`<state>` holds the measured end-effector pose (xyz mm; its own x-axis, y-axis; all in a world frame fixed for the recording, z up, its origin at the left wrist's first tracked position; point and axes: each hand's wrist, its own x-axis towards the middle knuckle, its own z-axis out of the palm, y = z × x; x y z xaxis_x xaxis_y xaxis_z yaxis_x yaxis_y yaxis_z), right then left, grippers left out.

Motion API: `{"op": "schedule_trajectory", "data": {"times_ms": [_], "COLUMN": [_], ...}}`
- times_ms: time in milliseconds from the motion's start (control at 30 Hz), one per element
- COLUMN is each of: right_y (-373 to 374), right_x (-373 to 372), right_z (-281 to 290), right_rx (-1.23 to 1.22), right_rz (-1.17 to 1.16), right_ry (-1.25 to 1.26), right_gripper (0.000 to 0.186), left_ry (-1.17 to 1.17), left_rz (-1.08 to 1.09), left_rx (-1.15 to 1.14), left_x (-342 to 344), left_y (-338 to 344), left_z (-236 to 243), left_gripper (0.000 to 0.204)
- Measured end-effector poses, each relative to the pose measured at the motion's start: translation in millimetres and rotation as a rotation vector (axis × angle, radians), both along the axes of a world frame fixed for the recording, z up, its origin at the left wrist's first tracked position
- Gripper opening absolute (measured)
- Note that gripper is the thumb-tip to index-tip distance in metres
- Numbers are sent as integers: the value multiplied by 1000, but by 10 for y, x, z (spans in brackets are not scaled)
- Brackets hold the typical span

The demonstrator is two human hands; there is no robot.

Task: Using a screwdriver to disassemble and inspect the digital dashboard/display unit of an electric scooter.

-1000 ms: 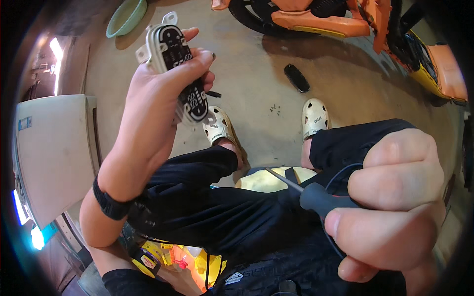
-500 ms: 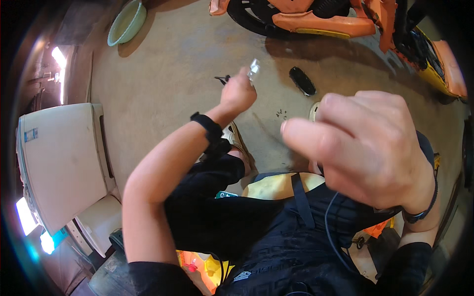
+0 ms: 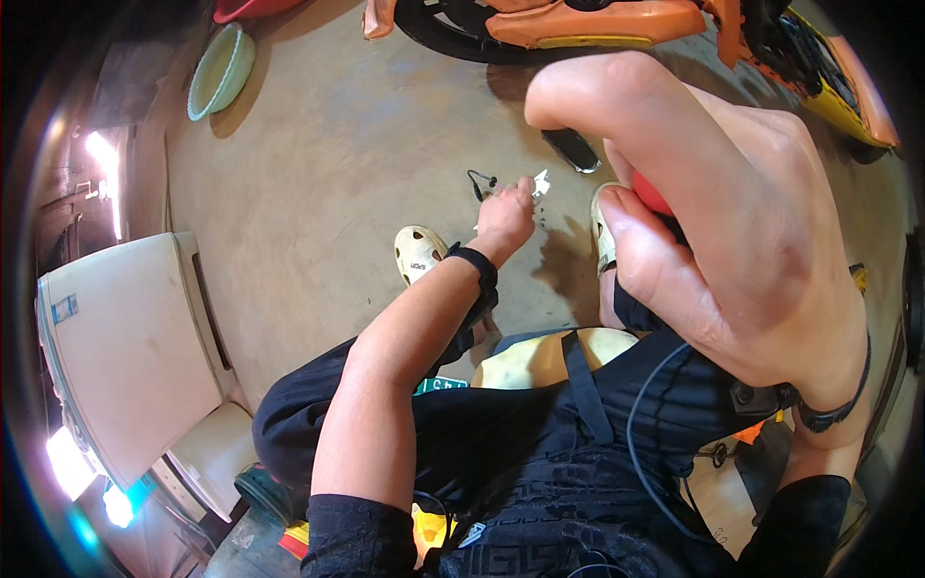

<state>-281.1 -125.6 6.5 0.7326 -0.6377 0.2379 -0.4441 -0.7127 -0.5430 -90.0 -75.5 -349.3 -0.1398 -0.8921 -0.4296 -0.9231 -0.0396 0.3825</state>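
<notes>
My left hand (image 3: 508, 214) is closed over the floor in front of me. From its fingers stick out a small shiny silver-white piece (image 3: 541, 181) and a thin black cable (image 3: 475, 177); whether they form one part is hidden by the hand. Raised close to the camera, my right hand (image 3: 718, 222) has its fingers curled around a red object (image 3: 652, 193), mostly covered, so its kind cannot be made out. Just past the right hand, a flat black oblong piece (image 3: 574, 152) lies on the concrete floor. My cream clogs (image 3: 420, 252) flank the left hand.
An orange motorbike or scooter (image 3: 597, 23) stands at the far right with its wheel showing. A pale green basin (image 3: 222, 75) and part of a red basin (image 3: 252, 8) are at the far left. A white appliance-like box (image 3: 125, 337) stands on the left.
My left hand has moved right and nearer, still with the silver piece and cable. My right hand has risen and turned, showing red inside its grip. The view has shifted slightly.
</notes>
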Motion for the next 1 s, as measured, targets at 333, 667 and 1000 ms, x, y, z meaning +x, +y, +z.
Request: {"op": "schedule_trajectory", "data": {"times_ms": [333,667,1000], "right_y": [12,-57,-504], "right_x": [9,-64,-603], "right_z": [108,44,-296], "right_rx": [2,230,816], "right_rz": [1,-238,72], "right_ry": [-21,-651,-812], "right_gripper": [36,30,52], "left_ry": [124,951,1645], "left_rz": [43,786,955], "left_rx": [-134,138,66], "left_x": [721,909,921], "left_y": [-59,-184,455], "left_z": [172,2961,3619], "left_gripper": [40,36,64]}}
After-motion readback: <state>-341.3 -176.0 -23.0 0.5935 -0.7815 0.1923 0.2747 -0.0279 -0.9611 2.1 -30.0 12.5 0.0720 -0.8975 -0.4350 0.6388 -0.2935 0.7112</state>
